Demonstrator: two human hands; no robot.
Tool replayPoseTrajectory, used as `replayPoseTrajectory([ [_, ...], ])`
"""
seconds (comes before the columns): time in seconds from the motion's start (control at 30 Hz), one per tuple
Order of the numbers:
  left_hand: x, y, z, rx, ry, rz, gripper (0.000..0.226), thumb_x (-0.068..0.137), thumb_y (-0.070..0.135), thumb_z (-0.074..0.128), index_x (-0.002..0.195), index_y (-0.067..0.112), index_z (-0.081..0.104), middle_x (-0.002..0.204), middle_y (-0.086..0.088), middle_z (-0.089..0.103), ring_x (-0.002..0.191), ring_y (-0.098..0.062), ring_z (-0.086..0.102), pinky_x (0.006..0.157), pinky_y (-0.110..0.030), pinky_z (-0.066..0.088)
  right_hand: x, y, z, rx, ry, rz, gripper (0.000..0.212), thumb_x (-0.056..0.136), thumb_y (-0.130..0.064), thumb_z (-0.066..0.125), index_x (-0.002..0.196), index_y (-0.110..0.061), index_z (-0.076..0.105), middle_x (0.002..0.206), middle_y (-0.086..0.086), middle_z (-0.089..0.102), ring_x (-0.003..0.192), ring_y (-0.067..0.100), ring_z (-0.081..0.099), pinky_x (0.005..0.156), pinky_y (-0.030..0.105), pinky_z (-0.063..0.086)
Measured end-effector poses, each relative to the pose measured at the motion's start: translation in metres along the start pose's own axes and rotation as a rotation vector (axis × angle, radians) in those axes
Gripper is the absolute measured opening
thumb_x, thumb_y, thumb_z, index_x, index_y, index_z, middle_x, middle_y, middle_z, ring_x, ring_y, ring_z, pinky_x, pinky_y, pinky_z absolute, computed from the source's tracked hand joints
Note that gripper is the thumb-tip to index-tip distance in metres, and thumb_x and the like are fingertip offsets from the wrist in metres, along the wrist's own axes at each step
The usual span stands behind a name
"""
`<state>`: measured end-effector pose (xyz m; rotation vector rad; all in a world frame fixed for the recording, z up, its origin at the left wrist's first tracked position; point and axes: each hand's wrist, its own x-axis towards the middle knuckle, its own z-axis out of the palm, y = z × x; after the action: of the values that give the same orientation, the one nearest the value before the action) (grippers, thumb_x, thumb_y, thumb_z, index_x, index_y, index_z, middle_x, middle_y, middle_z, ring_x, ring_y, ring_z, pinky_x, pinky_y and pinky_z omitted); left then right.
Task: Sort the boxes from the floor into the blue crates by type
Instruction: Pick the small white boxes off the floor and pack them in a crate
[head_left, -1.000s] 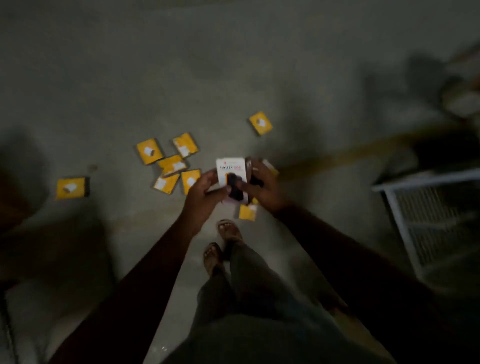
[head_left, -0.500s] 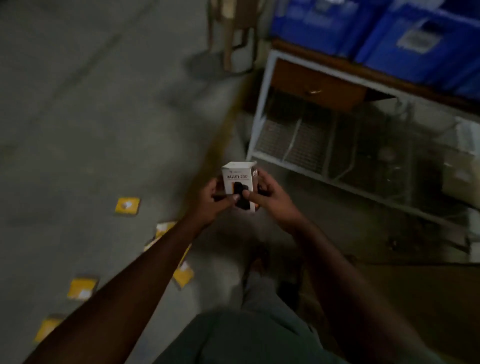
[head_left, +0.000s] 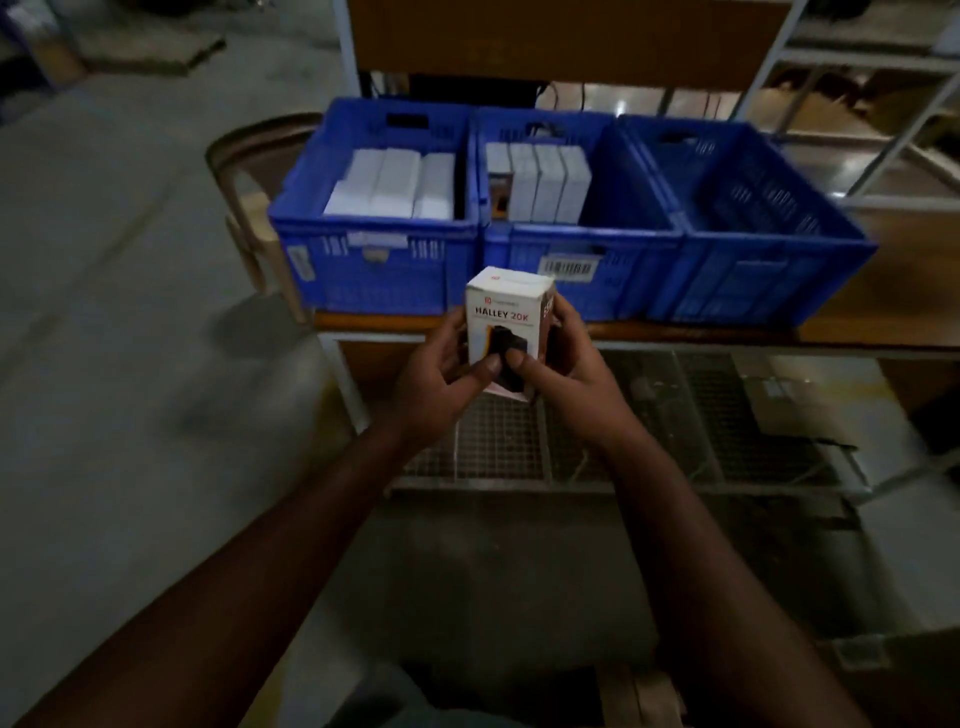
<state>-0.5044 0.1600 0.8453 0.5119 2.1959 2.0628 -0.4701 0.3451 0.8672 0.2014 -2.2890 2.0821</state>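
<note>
Both hands hold one white box (head_left: 506, 317) printed "HALLEY 20K", upright, in front of the table edge. My left hand (head_left: 436, 379) grips its left side with the thumb on the front. My right hand (head_left: 563, 369) grips its right side, thumb also on the front. Three blue crates stand in a row on the table behind it. The left crate (head_left: 363, 260) holds flat white boxes. The middle crate (head_left: 618, 254) holds upright white boxes along its left side. Nothing shows inside the right crate (head_left: 753, 260).
The crates sit on a wooden table top (head_left: 883, 317) with a white metal frame. A wire-mesh shelf (head_left: 675, 431) lies below it. A wooden chair (head_left: 249, 208) stands left of the table. Grey floor (head_left: 104, 364) spreads to the left. More shelving (head_left: 857, 62) rises behind.
My view has swung from the floor with the yellow boxes up to the table and crates. Both hands carried the white box along, and it is now in front of the middle crate.
</note>
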Motion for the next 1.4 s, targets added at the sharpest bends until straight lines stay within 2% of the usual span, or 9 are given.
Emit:
replayPoseTrajectory([
  [0.27, 0.176, 0.011, -0.031, -0.029, -0.113, 0.138, 0.059, 0.097, 0.004, 0.06, 0.147, 0.025, 0.037, 0.138, 0.009, 0.058, 0.129, -0.005, 0.056, 0.103, -0.029, 0.051, 0.141, -0.024, -0.035, -0.049, 0.014, -0.056, 0.07, 0.102, -0.011, 0.057, 0.154, -0.039, 0.021, 0.142, -0.015, 0.052, 0.127, -0.003, 0.055, 0.096, 0.022, 0.054],
  [0.4, 0.26, 0.017, -0.052, 0.031, -0.201, 0.201, 0.06, 0.098, 0.009, 0.061, 0.151, 0.015, 0.033, 0.145, 0.0, 0.054, 0.133, -0.011, 0.053, 0.108, -0.04, 0.049, 0.212, -0.031, -0.044, -0.105, 0.111, -0.096, 0.074, 0.101, -0.013, 0.06, 0.159, -0.031, 0.019, 0.151, -0.002, 0.049, 0.137, 0.013, 0.052, 0.108, 0.043, 0.051],
  [0.57, 0.336, 0.02, -0.066, 0.087, -0.287, 0.209, 0.066, 0.095, 0.01, 0.066, 0.152, 0.011, 0.032, 0.145, -0.001, 0.054, 0.133, -0.011, 0.053, 0.107, -0.04, 0.049, 0.274, -0.025, -0.065, -0.175, 0.17, -0.096, 0.072, 0.097, -0.035, 0.068, 0.156, -0.043, 0.026, 0.151, -0.006, 0.05, 0.138, 0.015, 0.05, 0.109, 0.051, 0.048],
  [0.77, 0.39, -0.003, -0.07, 0.171, -0.406, 0.081, 0.077, 0.091, 0.006, 0.07, 0.153, 0.025, 0.03, 0.138, 0.01, 0.056, 0.124, 0.002, 0.056, 0.091, -0.021, 0.055, 0.322, -0.006, -0.088, -0.392, 0.184, -0.044, 0.064, 0.094, -0.034, 0.073, 0.15, -0.03, 0.042, 0.138, -0.013, 0.058, 0.126, 0.004, 0.056, 0.094, 0.025, 0.056],
  [0.93, 0.433, -0.018, -0.064, 0.257, -0.469, 0.031, 0.076, 0.087, 0.003, 0.074, 0.149, 0.025, 0.037, 0.133, 0.011, 0.06, 0.124, -0.003, 0.058, 0.095, -0.023, 0.054, 0.355, 0.014, -0.121, -0.471, 0.11, 0.022, 0.066, 0.083, -0.033, 0.084, 0.137, -0.024, 0.047, 0.131, -0.012, 0.063, 0.115, 0.002, 0.064, 0.095, 0.04, 0.058],
  [1.13, 0.48, -0.032, -0.056, 0.458, -0.591, 0.066, 0.071, 0.084, 0.006, 0.078, 0.146, 0.018, 0.047, 0.138, 0.005, 0.059, 0.128, -0.005, 0.056, 0.104, -0.024, 0.048, 0.403, 0.022, -0.169, -0.548, -0.208, 0.039, 0.116, 0.075, -0.015, 0.09, 0.16, -0.03, 0.011, 0.144, -0.004, 0.049, 0.123, 0.004, 0.061, 0.096, 0.025, 0.056],
  [1.23, 0.492, -0.046, -0.05, 0.546, -0.59, 0.018, 0.069, 0.082, 0.004, 0.079, 0.144, 0.017, 0.05, 0.137, 0.003, 0.061, 0.127, -0.006, 0.057, 0.106, -0.024, 0.046, 0.431, 0.041, -0.179, -0.642, -0.23, 0.003, 0.104, 0.073, -0.025, 0.092, 0.155, -0.02, 0.028, 0.142, -0.004, 0.051, 0.124, 0.009, 0.057, 0.095, 0.028, 0.057],
  [1.3, 0.502, -0.056, -0.049, 0.879, -0.492, 0.087, 0.066, 0.084, 0.012, 0.078, 0.144, 0.019, 0.05, 0.143, -0.001, 0.057, 0.136, -0.017, 0.049, 0.115, -0.041, 0.037, 0.447, 0.059, -0.175, -0.647, -0.188, 0.015, 0.096, 0.068, -0.033, 0.094, 0.145, -0.017, 0.038, 0.132, -0.004, 0.056, 0.114, 0.009, 0.059, 0.086, 0.021, 0.056],
  [1.4, 0.516, -0.064, -0.044, 1.253, -0.347, -0.006, 0.066, 0.094, 0.019, 0.063, 0.153, 0.019, 0.035, 0.163, -0.004, 0.028, 0.154, -0.025, 0.012, 0.124, -0.053, 0.0, 0.467, 0.092, -0.159, -0.741, -0.184, 0.034, 0.09, 0.066, -0.032, 0.095, 0.136, -0.014, 0.041, 0.124, 0.0, 0.057, 0.106, 0.014, 0.059, 0.076, 0.015, 0.05],
])
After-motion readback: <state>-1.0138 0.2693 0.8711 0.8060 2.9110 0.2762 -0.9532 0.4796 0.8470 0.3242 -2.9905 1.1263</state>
